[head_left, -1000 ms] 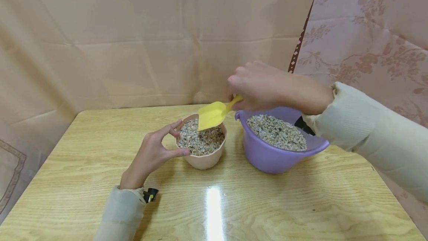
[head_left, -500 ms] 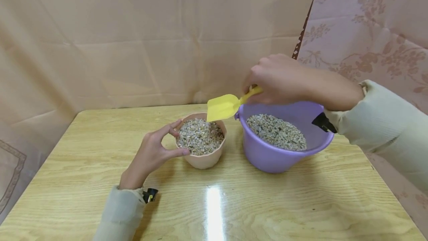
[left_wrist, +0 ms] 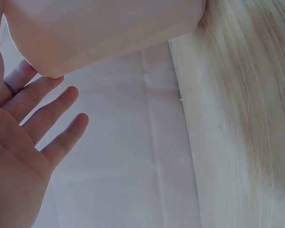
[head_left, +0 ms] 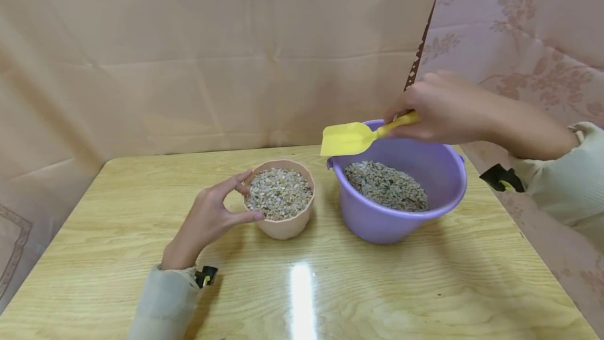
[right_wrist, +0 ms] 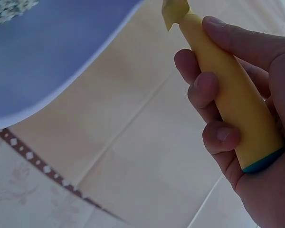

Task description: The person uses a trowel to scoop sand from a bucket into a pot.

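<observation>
My right hand (head_left: 443, 106) grips the yellow handle of a small toy shovel (head_left: 348, 139); its flat blade points left over the near-left rim of a purple bucket (head_left: 377, 227), with no gravel on it. In the right wrist view, fingers and thumb wrap the shovel handle (right_wrist: 228, 90), which has a teal end. Thumb and fingers of my left hand (head_left: 207, 219) hold the rim of a pale pink flowerpot (head_left: 285, 228) from its left side. Other left fingers (left_wrist: 64, 140) spread away from the flowerpot in the left wrist view. Gravel (head_left: 279, 193) fills the flowerpot nearly to its rim.
More gravel (head_left: 387, 185) lies banked inside the bucket, to the right of the flowerpot. Both containers stand on a light wooden table (head_left: 264, 287). Behind it hangs a beige cloth (head_left: 212, 67), with a flowered cloth (head_left: 533, 30) at the right.
My right hand has carried the shovel up and right, from over the flowerpot to the bucket's edge. My left hand stays at the flowerpot; the bucket now sits more upright.
</observation>
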Demonstrator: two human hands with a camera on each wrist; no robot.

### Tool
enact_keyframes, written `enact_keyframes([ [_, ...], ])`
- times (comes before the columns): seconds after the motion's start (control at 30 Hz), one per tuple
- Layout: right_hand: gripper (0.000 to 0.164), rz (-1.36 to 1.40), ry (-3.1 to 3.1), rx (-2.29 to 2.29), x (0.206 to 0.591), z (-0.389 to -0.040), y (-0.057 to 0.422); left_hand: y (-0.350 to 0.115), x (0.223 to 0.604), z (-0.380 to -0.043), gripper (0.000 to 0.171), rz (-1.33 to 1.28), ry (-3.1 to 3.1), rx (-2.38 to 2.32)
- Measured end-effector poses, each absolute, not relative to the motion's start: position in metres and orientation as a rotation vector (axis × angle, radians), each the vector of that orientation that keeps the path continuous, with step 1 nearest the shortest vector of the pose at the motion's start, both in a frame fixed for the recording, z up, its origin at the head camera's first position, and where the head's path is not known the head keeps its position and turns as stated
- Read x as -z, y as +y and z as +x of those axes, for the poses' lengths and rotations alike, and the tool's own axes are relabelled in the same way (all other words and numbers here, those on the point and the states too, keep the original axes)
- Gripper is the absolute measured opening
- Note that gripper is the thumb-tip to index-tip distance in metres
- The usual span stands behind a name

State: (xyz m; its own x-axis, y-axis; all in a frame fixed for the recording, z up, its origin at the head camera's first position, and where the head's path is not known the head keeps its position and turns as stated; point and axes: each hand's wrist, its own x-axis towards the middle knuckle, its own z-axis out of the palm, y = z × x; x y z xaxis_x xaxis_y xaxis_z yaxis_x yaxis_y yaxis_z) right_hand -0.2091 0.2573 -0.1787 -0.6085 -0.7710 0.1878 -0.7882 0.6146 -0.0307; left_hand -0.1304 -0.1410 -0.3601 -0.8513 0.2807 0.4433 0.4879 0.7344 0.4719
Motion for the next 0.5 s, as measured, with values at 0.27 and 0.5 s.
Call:
enact_keyframes([
  [0.27, 0.019, 1.247, -2.715, -0.208, 0.19, -0.206, 0.293, -0.136, 0.356, -0.134, 0.064, -0.543, -2.617, 0.937],
  [0.5, 0.017, 1.187, -2.768, -0.176, 0.201, -0.207, 0.307, -0.129, 0.347, -0.136, 0.052, -0.475, -2.635, 0.835],
])
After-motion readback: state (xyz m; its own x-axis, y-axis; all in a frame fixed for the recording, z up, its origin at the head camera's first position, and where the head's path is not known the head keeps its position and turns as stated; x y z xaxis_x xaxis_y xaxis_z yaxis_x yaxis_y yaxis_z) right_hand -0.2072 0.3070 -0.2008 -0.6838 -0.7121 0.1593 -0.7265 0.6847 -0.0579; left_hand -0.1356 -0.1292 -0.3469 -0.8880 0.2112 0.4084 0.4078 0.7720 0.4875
